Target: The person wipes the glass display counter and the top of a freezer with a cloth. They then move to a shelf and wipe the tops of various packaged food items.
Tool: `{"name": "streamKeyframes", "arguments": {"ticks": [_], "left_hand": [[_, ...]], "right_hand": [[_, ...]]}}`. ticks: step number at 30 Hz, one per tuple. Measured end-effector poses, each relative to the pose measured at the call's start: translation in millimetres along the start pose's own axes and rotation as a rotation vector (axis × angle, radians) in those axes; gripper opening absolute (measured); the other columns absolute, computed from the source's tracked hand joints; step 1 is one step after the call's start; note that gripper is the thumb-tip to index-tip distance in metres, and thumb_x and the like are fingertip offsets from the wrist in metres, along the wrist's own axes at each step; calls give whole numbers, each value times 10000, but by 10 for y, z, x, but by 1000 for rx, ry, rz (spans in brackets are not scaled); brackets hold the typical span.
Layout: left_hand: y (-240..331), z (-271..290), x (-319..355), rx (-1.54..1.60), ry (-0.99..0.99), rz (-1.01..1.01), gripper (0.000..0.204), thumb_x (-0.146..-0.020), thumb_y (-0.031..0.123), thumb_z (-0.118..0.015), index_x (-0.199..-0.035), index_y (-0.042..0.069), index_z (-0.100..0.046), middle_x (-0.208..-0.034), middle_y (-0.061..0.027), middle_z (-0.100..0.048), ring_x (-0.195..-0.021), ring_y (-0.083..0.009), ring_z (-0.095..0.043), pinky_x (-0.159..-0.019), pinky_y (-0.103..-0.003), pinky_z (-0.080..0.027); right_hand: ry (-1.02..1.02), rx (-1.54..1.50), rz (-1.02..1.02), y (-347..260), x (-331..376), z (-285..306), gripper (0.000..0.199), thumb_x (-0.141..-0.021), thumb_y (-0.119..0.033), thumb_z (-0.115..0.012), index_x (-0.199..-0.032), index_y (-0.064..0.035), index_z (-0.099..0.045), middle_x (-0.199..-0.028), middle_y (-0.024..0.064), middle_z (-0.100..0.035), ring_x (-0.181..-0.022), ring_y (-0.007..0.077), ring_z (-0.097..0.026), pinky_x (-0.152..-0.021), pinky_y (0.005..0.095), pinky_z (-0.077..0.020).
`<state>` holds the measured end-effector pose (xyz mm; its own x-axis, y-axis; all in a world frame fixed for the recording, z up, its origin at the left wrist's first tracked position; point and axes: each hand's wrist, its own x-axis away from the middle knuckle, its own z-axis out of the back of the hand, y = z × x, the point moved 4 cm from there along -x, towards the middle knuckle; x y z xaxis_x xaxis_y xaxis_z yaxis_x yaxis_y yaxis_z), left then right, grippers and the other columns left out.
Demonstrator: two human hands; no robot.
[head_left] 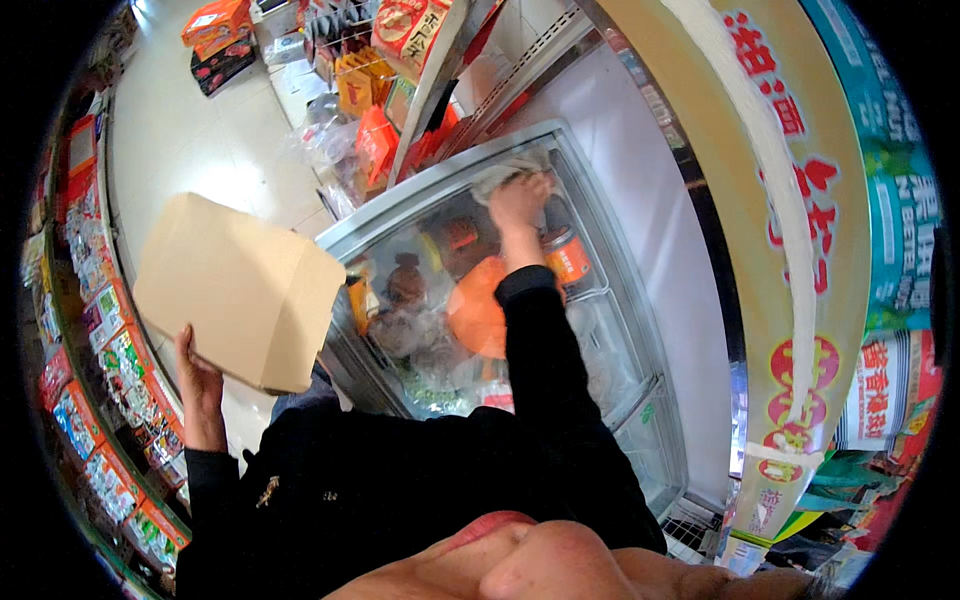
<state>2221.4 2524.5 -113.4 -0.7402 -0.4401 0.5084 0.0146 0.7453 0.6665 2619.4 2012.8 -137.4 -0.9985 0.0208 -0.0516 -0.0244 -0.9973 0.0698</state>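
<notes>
My left hand [202, 388] grips the lower edge of a plain brown cardboard piece [225, 285], which has a crease and cut corners. It is held up at the left, beside a chest freezer. My right hand [520, 203] is stretched out to the far end of the freezer's glass top [400, 245]. A pale, crumpled cloth [510, 168] is bunched beneath its fingers. Through the glass show an orange package [478, 308], an orange-labelled container [567, 257] and several bagged goods.
The freezer's grey frame [345, 232] surrounds the glass. Shelves of packaged goods [115, 350] curve along the left. A rack with hanging packets [365, 85] stands beyond the freezer. Orange boxes [217, 25] sit on the tiled floor [215, 140]. Large printed cartons [800, 200] rise at the right.
</notes>
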Motion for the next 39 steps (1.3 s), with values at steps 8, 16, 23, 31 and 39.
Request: {"name": "streamKeyframes", "arguments": {"ticks": [8, 16, 23, 31, 39], "left_hand": [[423, 217, 281, 158, 61, -45, 477, -911, 316, -657, -1301, 63, -549, -1249, -49, -648, -1142, -201, -618, -991, -358, -500], [769, 874, 639, 319, 84, -116, 382, -877, 271, -711, -1201, 98, -605, -1120, -18, -681, -1046, -164, -646, -913, -301, -540], [731, 1036, 870, 330, 159, -149, 381, -891, 285, -689, -1208, 93, -599, -1142, -24, -680, -1015, -162, -663, -838, -287, -567], [768, 1263, 892, 316, 120, -129, 389, -913, 293, -655, -1231, 81, -586, -1152, -28, -676, -1032, -172, -661, -859, -310, -568], [922, 1382, 910, 314, 79, -85, 400, -909, 277, -654, -1242, 70, -574, -1149, -35, -683, -1002, -172, -671, -844, -289, -575]], "right_hand": [[-119, -77, 311, -2061, 2111, 299, 767, -896, -459, -501, -1351, 157, -455, -1479, 359, -331, -1440, 552, -97, -1186, 592, -64], [-135, -319, 879, -2281, 2990, 58, 477, -952, -318, -495, -1302, 0, -563, -1524, 160, -372, -1490, 343, -172, -1205, 525, -87], [-234, -527, 833, -1836, 3152, 179, 305, -786, -15, -561, -1086, -61, -594, -1251, 95, -597, -1278, 311, -491, -1071, 445, -369], [-10, -513, 680, -2799, 2793, 362, 545, -887, -307, -582, -1389, -119, -487, -1519, 148, -355, -1389, 384, -338, -1152, 580, -204], [-150, -553, 676, -2712, 3243, 255, 522, -943, -428, -533, -1417, -214, -502, -1543, 156, -350, -1354, 369, -406, -1161, 544, -223]]}}
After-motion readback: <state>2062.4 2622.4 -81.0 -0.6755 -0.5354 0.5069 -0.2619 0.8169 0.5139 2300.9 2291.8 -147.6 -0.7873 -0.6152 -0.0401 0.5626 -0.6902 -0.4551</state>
